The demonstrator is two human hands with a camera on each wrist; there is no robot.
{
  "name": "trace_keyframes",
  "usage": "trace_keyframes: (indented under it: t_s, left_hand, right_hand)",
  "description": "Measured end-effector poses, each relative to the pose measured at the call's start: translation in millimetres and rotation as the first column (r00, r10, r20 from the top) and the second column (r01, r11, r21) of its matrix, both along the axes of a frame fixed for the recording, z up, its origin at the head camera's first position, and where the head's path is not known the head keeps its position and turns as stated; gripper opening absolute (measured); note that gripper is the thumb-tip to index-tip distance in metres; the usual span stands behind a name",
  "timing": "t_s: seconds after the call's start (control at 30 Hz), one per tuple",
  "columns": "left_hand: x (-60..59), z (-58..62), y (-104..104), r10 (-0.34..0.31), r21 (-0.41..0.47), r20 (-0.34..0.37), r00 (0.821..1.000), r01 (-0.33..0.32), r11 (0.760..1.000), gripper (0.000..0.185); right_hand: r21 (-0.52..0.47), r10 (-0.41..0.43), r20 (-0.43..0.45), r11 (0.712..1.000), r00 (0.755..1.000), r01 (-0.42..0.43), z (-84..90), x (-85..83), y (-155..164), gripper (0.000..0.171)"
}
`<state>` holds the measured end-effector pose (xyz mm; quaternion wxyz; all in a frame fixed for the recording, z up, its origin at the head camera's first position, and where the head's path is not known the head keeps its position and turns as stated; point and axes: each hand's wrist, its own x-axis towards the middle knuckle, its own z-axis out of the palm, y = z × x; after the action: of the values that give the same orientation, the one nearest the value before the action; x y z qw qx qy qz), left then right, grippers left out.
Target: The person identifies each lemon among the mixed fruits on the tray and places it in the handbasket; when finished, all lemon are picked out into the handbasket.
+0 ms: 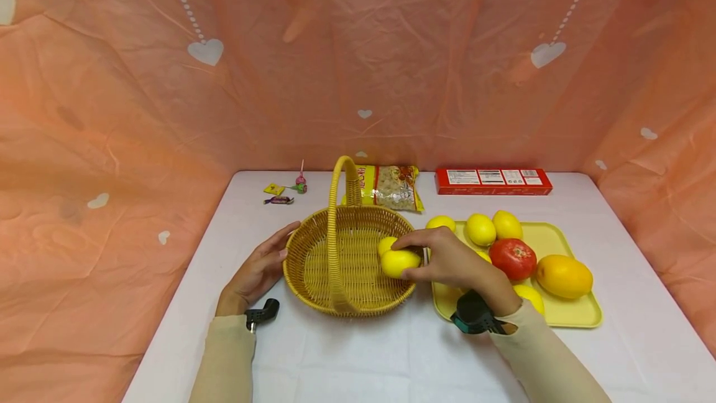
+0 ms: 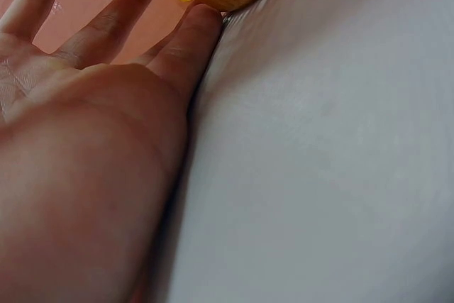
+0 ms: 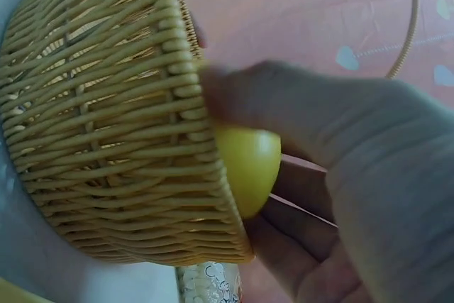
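A yellow wicker basket (image 1: 311,266) with a tall arched handle (image 1: 334,247) stands on the white-covered table. My right hand (image 1: 450,260) reaches over its right rim and pinches a lemon (image 1: 399,264) between thumb and fingers. Behind that one, a second lemon (image 1: 386,244) shows partly inside the basket. In the right wrist view, the held lemon (image 3: 248,168) appears just past the woven rim, partly hidden by the thumb. My left hand (image 1: 260,271) touches the basket's left side with relaxed fingers; the left wrist view has its fingertips against the wicker.
Right of the basket, a yellow tray (image 1: 576,317) carries several lemons, a red pomegranate-like fruit (image 1: 512,259) and a mango-like fruit (image 1: 564,276). Behind lie a snack bag (image 1: 397,188) and a red box (image 1: 493,181). A lollipop (image 1: 301,180) and wrapped candies (image 1: 278,200) lie back left.
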<state>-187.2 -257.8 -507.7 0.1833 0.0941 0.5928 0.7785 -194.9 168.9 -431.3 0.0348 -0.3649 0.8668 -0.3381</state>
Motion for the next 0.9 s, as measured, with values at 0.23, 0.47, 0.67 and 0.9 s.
trace_keyframes:
  t_s: [0.23, 0.47, 0.67, 0.9]
  left_hand:
    - [-1.3, -2.9, -1, 0.003, 0.002, -0.002, 1.0, -0.003, 1.0, 0.063]
    - [-1.6, -3.5, -1, 0.01, 0.003, 0.005, 1.0, -0.01, 1.0, 0.062]
    - [-1.6, -3.1, -1, -0.002, 0.006, -0.02, 1.0, 0.002, 1.0, 0.062]
    - [-1.3, -1.8, -1, -0.007, 0.007, -0.027, 1.0, 0.007, 1.0, 0.062]
  right_hand:
    - [-0.05, -0.058, -0.021, 0.997, 0.998, 0.057, -4.5, -2.1, 1, 0.05]
    - [-0.366, -0.003, 0.301, 0.923, 0.954, 0.118, -6.3, -8.2, 27, 0.048]
    - [-0.455, -0.009, 0.404, 0.865, 0.915, 0.21, -2.0, -8.4, 61, 0.045]
    - [-0.395, -0.175, 0.394, 0.854, 0.902, 0.338, 10.3, -1.2, 110, 0.045]
